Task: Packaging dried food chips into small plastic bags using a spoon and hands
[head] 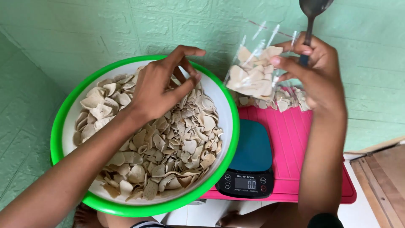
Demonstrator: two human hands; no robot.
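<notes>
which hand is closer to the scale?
Right. The right hand holds a bag and spoon above and behind the scale; the left hand is over the bowl, farther left.

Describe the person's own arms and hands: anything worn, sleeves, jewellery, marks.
Both forearms are bare, with no sleeves in view. The left hand and right hand wear no gloves, rings, watch or bracelets that show. The nails look short and unpainted. No marks are visible.
</notes>
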